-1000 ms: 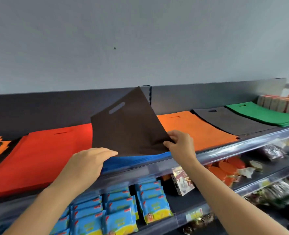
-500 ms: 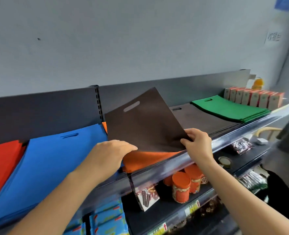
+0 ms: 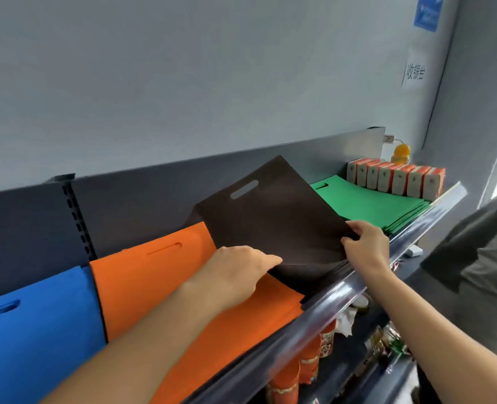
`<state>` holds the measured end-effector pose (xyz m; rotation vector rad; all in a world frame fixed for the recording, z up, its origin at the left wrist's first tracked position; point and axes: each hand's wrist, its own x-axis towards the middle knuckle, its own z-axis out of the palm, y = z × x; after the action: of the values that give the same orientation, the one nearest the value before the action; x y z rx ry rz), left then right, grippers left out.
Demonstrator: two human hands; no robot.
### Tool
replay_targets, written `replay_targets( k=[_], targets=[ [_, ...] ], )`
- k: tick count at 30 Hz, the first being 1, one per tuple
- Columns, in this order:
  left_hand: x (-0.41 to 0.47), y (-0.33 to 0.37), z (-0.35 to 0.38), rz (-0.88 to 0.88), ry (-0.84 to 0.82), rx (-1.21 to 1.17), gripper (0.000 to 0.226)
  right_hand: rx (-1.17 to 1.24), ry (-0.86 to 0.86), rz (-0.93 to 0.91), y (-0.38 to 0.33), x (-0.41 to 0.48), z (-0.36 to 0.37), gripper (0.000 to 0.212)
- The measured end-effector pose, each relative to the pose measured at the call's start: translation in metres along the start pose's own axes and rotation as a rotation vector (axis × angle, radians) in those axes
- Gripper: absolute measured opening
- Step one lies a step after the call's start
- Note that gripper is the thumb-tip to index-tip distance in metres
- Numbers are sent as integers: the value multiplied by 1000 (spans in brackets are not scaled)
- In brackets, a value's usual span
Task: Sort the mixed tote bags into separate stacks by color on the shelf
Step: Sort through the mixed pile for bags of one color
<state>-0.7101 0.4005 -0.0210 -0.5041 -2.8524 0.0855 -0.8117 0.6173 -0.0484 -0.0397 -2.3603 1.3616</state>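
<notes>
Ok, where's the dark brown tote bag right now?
Head view, right of centre: the brown bag, tilted, held by the left hand and right hand, between the orange stack and green stack.

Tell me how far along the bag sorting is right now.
Done: blue stack, orange stack and green stack lie separate on the shelf. In hand: left hand and right hand hold a dark bag, tilted above the dark stack. Left: lay it flat; more may remain out of view.

Open above the shelf (image 3: 343, 298); back panel (image 3: 154, 205) and boxes (image 3: 396, 179) block behind.
</notes>
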Motion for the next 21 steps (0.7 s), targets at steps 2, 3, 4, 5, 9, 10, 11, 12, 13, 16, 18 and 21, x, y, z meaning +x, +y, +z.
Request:
replay_targets(
  k=[2, 3, 4, 5, 9, 10, 11, 12, 13, 16, 18, 21],
  targets=[
    [18, 11, 9, 5, -46, -10, 63, -55, 13, 6, 9, 18, -2, 41],
    [27, 16, 14, 2, -64, -17, 64, -83, 23, 8, 13, 26, -3, 42],
    [37, 21, 20, -7, -82, -25, 65, -135, 38, 13, 17, 34, -2, 44],
    [46, 26, 25, -17, -100, -34, 65, -227, 51, 18, 20, 41, -1, 48],
    [68, 47, 50, -69, -221, -120, 49, -445, 5, -1, 25, 53, 12, 51],
    [71, 49, 55, -97, -246, -158, 40, -421, -55, -8, 26, 54, 17, 47],
    [73, 50, 57, -127, -262, -198, 36, -405, -135, -16, 27, 53, 22, 43],
    [73, 52, 57, -146, -279, -234, 39, -421, -231, -24, 29, 51, 27, 39],
    [72, 54, 55, -149, -286, -266, 42, -471, -318, -38, 30, 48, 32, 34],
    [60, 57, 42, -129, -206, -303, 41, -634, -382, -94, 28, 42, 40, 27],
    [41, 51, 32, -182, -117, -318, 39, -611, -331, -154, 18, 38, 43, 30],
    [-6, 34, 13, -290, -49, -254, 35, -421, -323, -313, -13, 18, 52, 37]
  ],
)
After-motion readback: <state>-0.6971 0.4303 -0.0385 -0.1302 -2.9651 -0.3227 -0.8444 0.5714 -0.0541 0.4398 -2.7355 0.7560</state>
